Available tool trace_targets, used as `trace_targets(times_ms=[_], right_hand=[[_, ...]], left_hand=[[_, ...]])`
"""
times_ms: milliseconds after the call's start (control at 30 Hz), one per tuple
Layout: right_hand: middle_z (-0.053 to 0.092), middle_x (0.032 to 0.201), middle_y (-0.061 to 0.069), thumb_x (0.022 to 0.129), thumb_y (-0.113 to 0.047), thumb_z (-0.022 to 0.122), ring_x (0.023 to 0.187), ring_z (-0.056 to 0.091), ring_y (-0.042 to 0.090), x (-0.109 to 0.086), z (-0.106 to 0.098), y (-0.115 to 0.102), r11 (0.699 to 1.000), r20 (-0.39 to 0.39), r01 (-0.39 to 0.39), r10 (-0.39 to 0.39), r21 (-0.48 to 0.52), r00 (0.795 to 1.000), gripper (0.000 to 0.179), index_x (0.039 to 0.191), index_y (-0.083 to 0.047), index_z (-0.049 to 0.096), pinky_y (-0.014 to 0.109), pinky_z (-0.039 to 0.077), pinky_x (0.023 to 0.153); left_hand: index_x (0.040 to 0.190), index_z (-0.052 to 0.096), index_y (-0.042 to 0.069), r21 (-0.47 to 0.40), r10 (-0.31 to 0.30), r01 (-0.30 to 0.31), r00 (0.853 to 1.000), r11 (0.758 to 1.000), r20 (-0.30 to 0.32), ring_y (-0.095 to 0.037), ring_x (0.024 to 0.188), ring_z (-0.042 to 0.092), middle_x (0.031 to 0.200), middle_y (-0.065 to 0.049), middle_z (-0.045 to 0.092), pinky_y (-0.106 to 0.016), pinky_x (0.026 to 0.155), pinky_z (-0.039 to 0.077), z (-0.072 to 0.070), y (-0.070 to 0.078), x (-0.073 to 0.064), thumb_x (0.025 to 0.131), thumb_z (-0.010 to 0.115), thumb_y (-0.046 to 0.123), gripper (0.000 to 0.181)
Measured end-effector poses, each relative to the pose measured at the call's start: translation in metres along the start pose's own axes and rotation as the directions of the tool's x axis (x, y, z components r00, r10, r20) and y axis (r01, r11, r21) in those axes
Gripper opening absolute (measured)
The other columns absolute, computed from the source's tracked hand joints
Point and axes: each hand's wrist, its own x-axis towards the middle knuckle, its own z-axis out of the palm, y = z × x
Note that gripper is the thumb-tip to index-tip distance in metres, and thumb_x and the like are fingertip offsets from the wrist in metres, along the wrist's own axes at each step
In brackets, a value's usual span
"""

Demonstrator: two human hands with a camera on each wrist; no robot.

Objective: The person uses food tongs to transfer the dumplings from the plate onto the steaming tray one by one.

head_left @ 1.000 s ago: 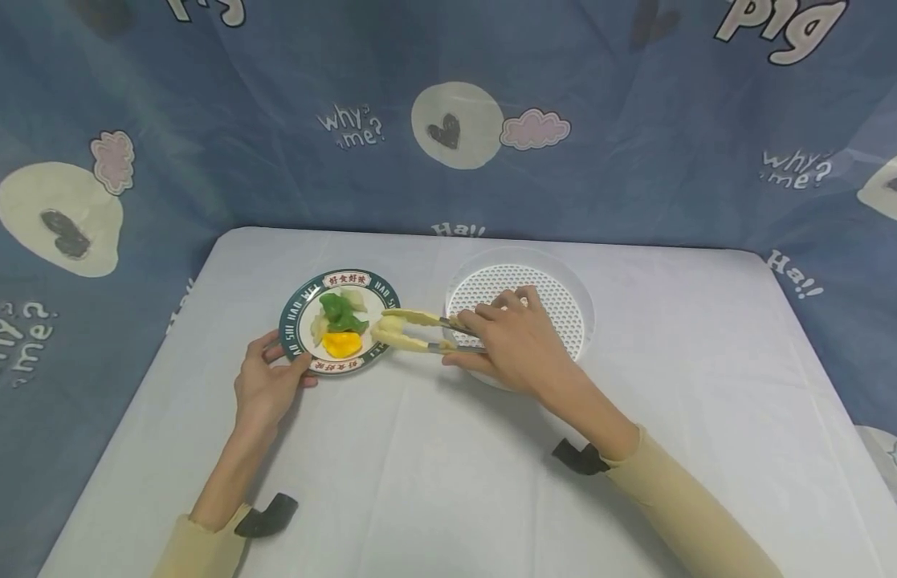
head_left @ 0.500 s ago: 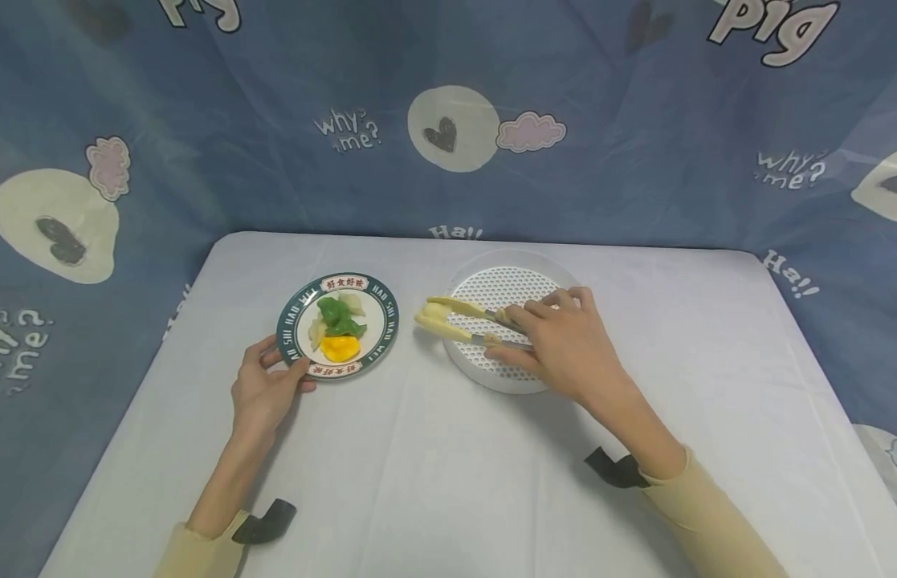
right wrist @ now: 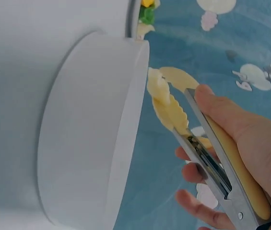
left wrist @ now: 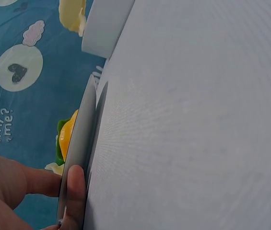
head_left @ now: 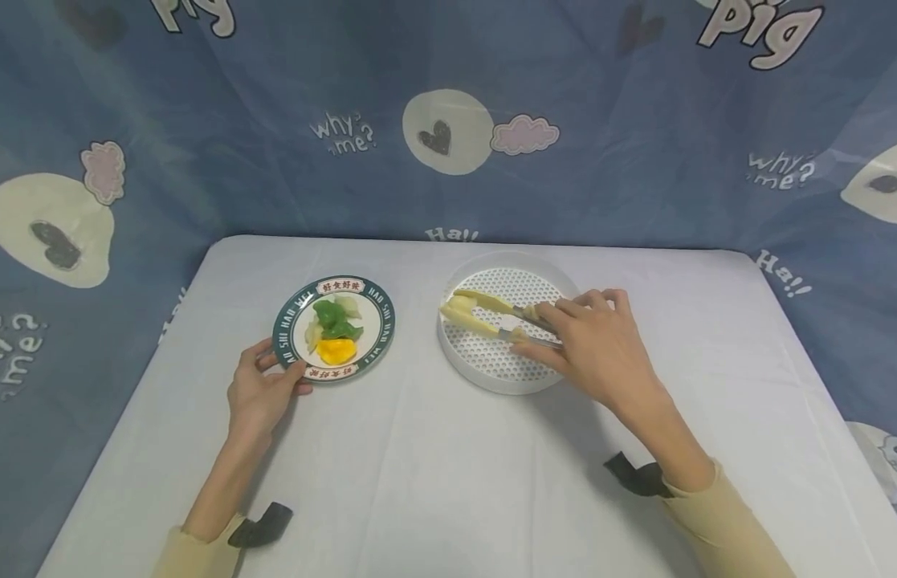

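Observation:
My left hand (head_left: 262,393) pinches the near-left edge of a green-rimmed plate (head_left: 386,329), thumb above and fingers beneath. In the left wrist view the plate stands slightly off the cloth, with a shadow under it. It carries a green piece (head_left: 337,319), a yellow piece (head_left: 336,351) and pale pieces (head_left: 348,305), shaped like dumplings. My right hand (head_left: 600,345) grips metal tongs (right wrist: 212,167) with yellow tips. Between the tips is a pale yellow dumpling-like piece (right wrist: 158,86), over the left part of a white round basket (head_left: 484,384) with a holed floor.
A white cloth covers the table (head_left: 448,482). Behind it hangs a blue printed curtain (head_left: 289,185). The basket's raised wall (right wrist: 87,129) stands between the tongs and the cloth in the right wrist view.
My right hand has carried the tongs and the pale piece rightward, from the plate's right edge to above the basket. My left hand keeps its hold on the plate.

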Motion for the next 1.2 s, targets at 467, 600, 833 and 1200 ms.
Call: trace_targets(times_ms=[467,600,833,1200], right_hand=[[0.084,0.111,0.008,0.092,-0.069,0.072,0.107,0.074,0.044,-0.004,0.000,0.004,1.000,-0.005,-0.008,0.008,-0.009,1.000,0.058,0.122,-0.020,0.078,0.061,0.043,0.100],[0.084,0.110,0.009,0.089,-0.071,0.073,0.107,0.074,0.045,-0.004,0.000,0.006,1.000,-0.012,-0.009,0.008,-0.010,1.000,0.062,0.123,-0.019,0.079,0.063,0.043,0.102],[0.083,0.112,0.009,0.087,-0.074,0.074,0.109,0.073,0.044,-0.002,-0.002,0.003,0.999,0.013,-0.040,0.040,0.011,0.999,0.070,0.124,-0.014,0.078,0.063,0.043,0.103],[0.082,0.120,0.007,0.088,-0.082,0.066,0.116,0.072,0.038,0.011,0.002,-0.022,1.000,0.072,0.005,-0.006,0.018,0.997,0.080,0.131,-0.015,0.076,0.059,0.043,0.105]], left_hand=[[0.171,0.020,0.004,0.016,-0.011,0.011,1.000,1.000,0.005,0.002,0.064,0.071,0.156,-0.028,0.054,-0.001,0.069,0.047,0.000,-0.002,-0.001,0.105,0.066,0.015,0.081],[0.171,0.020,0.003,0.012,-0.002,0.002,1.000,1.000,0.004,0.003,0.064,0.070,0.156,-0.029,0.054,-0.001,0.069,0.046,0.000,-0.002,-0.001,0.105,0.066,0.015,0.081],[0.171,0.020,0.003,0.009,-0.002,0.002,1.000,1.000,0.003,0.003,0.064,0.070,0.155,-0.029,0.054,-0.001,0.069,0.046,-0.001,-0.002,0.000,0.105,0.067,0.015,0.081],[0.171,0.021,0.004,0.006,-0.015,0.015,1.000,1.000,-0.005,0.003,0.063,0.069,0.155,-0.028,0.055,-0.002,0.068,0.047,-0.001,-0.002,-0.001,0.105,0.068,0.014,0.081]])
